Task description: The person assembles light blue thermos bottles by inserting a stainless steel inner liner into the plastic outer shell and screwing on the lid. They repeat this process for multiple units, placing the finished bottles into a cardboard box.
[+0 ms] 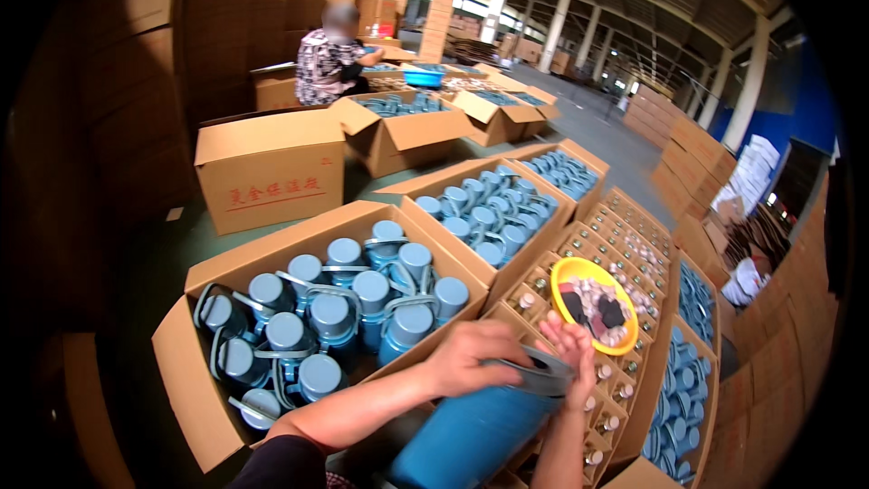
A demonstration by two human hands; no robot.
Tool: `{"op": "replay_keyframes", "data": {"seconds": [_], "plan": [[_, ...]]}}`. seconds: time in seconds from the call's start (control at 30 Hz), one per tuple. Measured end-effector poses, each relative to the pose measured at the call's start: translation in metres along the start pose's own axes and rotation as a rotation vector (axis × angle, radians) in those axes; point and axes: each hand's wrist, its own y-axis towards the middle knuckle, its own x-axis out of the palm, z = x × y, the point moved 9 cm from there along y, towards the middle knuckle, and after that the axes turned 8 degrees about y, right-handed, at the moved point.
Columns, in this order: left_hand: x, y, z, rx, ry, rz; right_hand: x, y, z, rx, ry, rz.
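Note:
A large blue thermos casing [475,435] lies tilted across my lap area, its grey-rimmed open mouth turned up to the right. My left hand [480,358] is closed on the grey handle and collar at its top. Beside the mouth, my right hand [572,358] has its fingers loosely stretched and apart, with the wrist against the rim; I see nothing held in it. Just beyond those fingers, a yellow basin [554,282] holds small pale pieces and dark ones. It rests on a divided carton [543,263] of glass bottle liners with pale tops.
To the left, an open carton [181,344] holds several lidded blue thermoses [333,317]. More cartons of blue thermoses [484,215] stand ahead and at right [674,407]. A closed carton [272,163] is at far left. Another person [328,63] sits beyond, near a blue basin [424,79].

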Motion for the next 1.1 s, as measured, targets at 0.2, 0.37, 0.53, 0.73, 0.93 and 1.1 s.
{"op": "replay_keyframes", "data": {"seconds": [0.2,0.37,0.53,0.73,0.93,1.1], "plan": [[0.009,0.005,-0.006,-0.026,-0.164,-0.119,0.01,-0.013,0.019,-0.006,0.31,-0.233],[0.0,-0.005,0.015,0.13,-0.063,-0.153,0.022,-0.027,-0.008,-0.238,0.107,-0.202],[0.009,0.01,0.045,0.05,0.305,-0.424,0.043,-0.061,-0.046,-0.491,-0.227,-0.116],[0.01,-0.006,0.061,0.066,0.498,-0.325,0.052,-0.061,-0.049,-0.428,-0.356,-0.098],[0.004,-0.009,0.053,-0.024,0.52,-0.323,0.052,-0.054,-0.039,-0.347,-0.509,-0.135],[0.012,-0.004,0.058,-0.112,0.666,-0.497,0.08,-0.054,-0.046,-0.34,-0.639,-0.187]]}}
